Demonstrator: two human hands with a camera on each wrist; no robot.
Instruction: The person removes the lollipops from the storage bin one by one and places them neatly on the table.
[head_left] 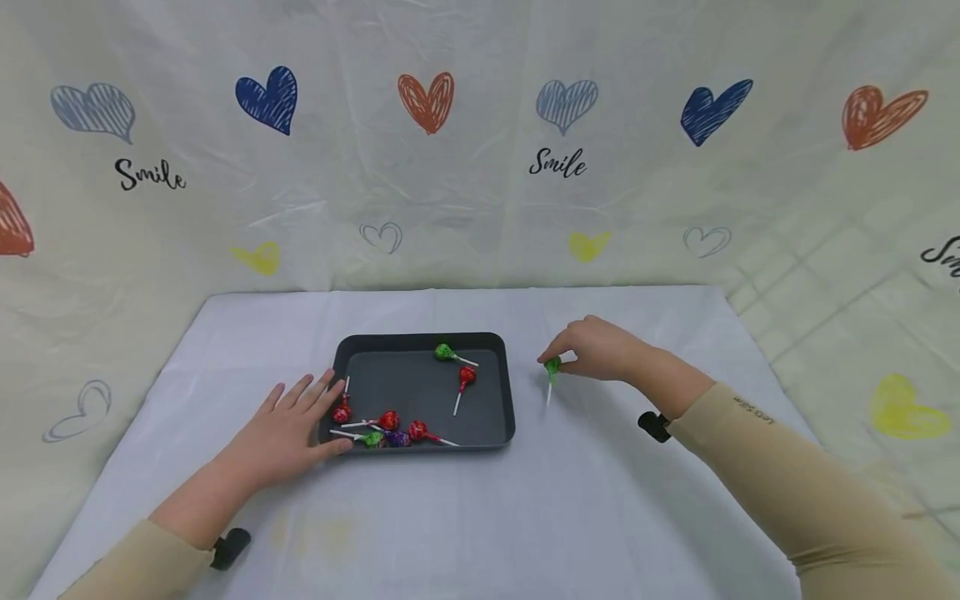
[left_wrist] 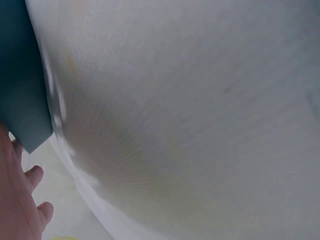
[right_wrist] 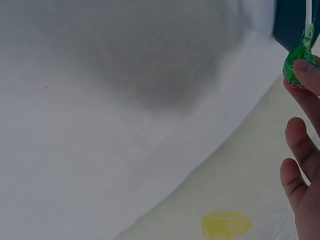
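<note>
Between thumb and fingertip, my right hand [head_left: 600, 348] pinches a green-wrapped lollipop [head_left: 552, 367] by its candy head, to the right of the dark tray [head_left: 420, 340]. Its white stick points down in the head view. The right wrist view shows the same green lollipop [right_wrist: 296, 65] in the fingers. My left hand [head_left: 281, 437] rests at the tray's left edge, fingers spread. In the tray lie another green lollipop [head_left: 445, 352], a red lollipop [head_left: 467, 377] and, near its front left, several more in red, green and purple wrappers. The left wrist view shows part of the hand [left_wrist: 20, 200] beside the tray [left_wrist: 25, 90].
A white cloth [head_left: 480, 517] covers the table, with faint yellowish marks near the front. Behind stands a pale backdrop [head_left: 480, 192] printed with hearts and "Smile". Each wrist carries a small black device, such as the one [head_left: 231, 548] on the left.
</note>
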